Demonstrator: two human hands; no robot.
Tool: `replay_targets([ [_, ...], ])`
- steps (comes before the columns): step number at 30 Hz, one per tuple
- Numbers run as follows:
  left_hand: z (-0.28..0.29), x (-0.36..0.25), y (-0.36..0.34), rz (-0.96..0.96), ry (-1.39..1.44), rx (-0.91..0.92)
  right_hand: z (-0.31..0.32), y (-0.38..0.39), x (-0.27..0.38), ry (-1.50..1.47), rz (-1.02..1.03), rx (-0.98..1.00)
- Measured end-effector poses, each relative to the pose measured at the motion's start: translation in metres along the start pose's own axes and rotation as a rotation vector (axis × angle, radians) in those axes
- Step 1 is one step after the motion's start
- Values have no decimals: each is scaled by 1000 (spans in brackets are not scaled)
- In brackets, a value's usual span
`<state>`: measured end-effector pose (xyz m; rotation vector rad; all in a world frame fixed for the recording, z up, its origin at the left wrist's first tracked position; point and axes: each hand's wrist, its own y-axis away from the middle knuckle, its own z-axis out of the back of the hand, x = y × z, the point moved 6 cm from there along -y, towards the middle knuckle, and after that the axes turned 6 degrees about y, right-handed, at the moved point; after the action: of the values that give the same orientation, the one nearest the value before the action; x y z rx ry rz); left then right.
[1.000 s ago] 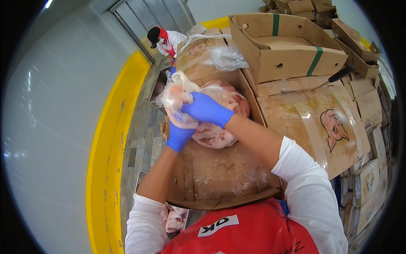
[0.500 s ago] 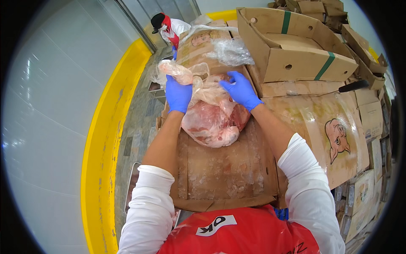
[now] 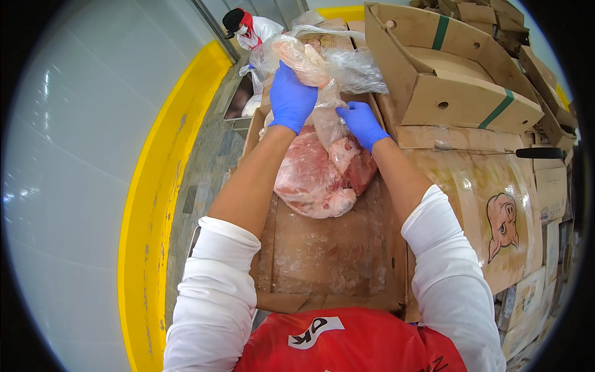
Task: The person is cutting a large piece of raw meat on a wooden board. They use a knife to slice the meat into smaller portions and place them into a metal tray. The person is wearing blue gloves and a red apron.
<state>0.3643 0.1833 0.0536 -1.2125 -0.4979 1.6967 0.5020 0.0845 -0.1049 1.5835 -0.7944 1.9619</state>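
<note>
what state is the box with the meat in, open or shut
Open: no lid covers the cardboard box, and its inside shows between the meat and the red apron.

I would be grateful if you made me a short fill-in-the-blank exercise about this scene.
1. The left hand and the right hand both wear gloves coloured ____.
2. Of these two hands, the one higher in the picture is the ____ hand.
3. Beside the open cardboard box holding the raw meat, the person's apron is coloured ____.
4. The carton at the upper right carries bands coloured ____.

Missing words: blue; left; red; green.
</note>
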Motion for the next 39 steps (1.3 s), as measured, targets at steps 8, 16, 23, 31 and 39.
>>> replay_targets([
  [8,-37,96,56,195,-171,692,-16,4,4,-188,-269,56],
  [16,-37,61,116,106,21,620,-40,-5,49,696,133,236],
  [23,-21,72,120,-140,-258,435,-65,13,77,783,251,303],
  [31,-18,64,95,324,106,412,-31,-40,101,761,314,314],
  [39,-30,99,94,470,-16,374,-22,-27,150,-135,279,-225],
])
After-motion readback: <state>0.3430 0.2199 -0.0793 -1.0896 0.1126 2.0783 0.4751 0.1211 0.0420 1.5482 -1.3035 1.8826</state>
